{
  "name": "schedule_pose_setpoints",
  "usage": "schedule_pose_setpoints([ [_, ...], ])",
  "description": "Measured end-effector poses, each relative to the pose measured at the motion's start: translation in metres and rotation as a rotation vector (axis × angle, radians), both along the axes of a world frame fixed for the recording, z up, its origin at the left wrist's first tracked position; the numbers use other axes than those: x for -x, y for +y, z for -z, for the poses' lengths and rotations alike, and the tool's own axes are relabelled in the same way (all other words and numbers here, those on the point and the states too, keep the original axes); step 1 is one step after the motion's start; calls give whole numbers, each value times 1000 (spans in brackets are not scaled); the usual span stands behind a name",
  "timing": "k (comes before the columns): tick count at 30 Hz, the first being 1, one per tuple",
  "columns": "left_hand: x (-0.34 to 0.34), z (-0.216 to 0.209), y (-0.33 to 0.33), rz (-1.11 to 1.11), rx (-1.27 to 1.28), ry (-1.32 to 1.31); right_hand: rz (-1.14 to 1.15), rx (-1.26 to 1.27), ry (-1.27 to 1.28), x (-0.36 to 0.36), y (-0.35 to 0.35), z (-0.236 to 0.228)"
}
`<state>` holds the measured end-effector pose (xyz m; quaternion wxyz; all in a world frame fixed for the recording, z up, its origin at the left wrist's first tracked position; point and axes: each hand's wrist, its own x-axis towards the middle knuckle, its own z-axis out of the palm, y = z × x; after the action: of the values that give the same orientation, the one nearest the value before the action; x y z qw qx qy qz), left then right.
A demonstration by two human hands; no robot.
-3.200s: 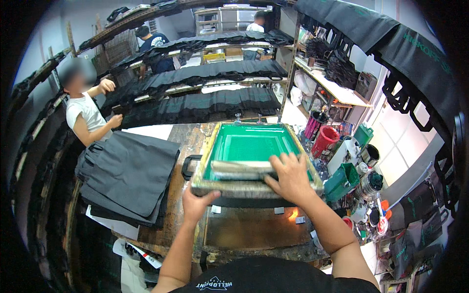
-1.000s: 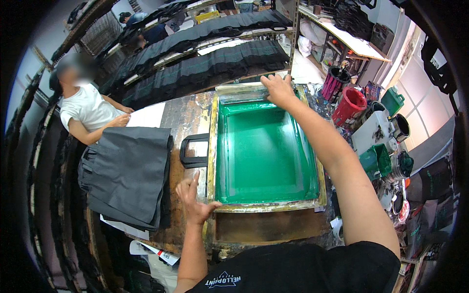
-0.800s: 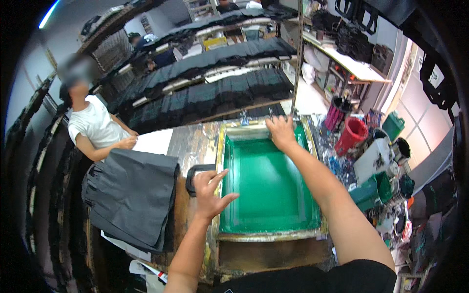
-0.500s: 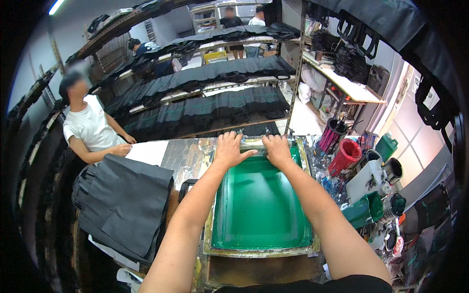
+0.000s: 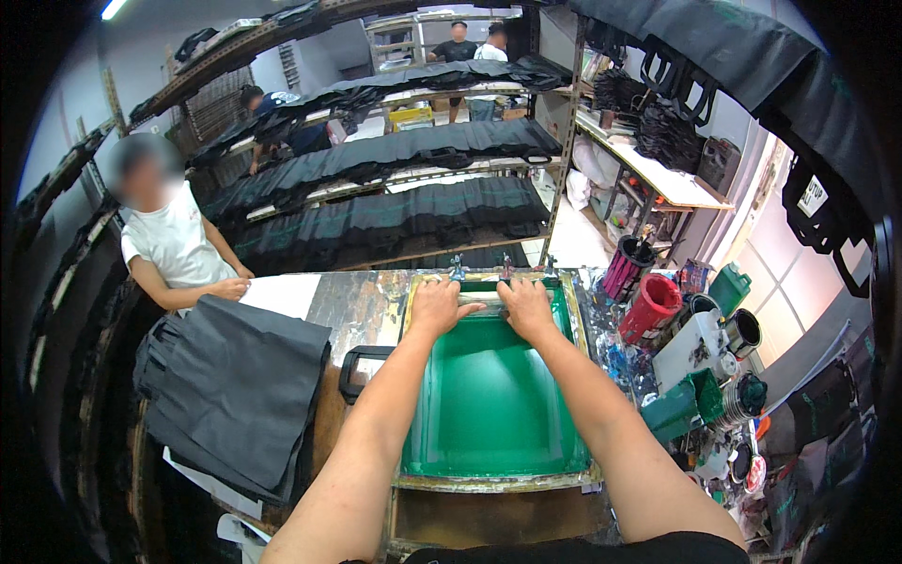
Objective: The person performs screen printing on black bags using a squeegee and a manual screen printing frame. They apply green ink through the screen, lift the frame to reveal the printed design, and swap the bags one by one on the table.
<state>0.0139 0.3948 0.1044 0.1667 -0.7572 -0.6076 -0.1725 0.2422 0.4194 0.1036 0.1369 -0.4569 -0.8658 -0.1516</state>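
Observation:
Both my arms reach over a screen-printing frame [image 5: 503,486] whose mesh [image 5: 498,404] is coated in wet-looking green ink. Near the frame's far end lies a squeegee [image 5: 483,304], set crosswise. My left hand [image 5: 436,307] is closed on its left part, the thumb stretched inward along it. On its right part my right hand [image 5: 527,306] is closed too. Two hinge clamps [image 5: 458,267] stand just beyond the far rim. From under the frame's left side a black bag handle [image 5: 348,373] sticks out.
A pile of black fabric bags [image 5: 235,395] lies at the left, with a person in a white shirt [image 5: 174,240] behind it. On the right stand a red bucket [image 5: 650,308], a green container [image 5: 676,411] and several cans. Racks of black bags [image 5: 376,214] fill the back.
Both hands and the squeegee have come slightly nearer from the frame's far rim. The view has shifted a little, and more of the black handle shows at the left.

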Motion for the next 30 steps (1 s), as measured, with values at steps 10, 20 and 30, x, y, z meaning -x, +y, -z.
schedule_pose_setpoints([
  [10,-13,14,-80,59,-152,-23,-13,16,-10,-17,-83,3],
  [20,-38,16,-209,101,-231,-10,-14,-54,-42,-45,-212,11],
  [30,-62,9,-310,91,-190,-55,-60,-88,-24,-67,-310,7],
])
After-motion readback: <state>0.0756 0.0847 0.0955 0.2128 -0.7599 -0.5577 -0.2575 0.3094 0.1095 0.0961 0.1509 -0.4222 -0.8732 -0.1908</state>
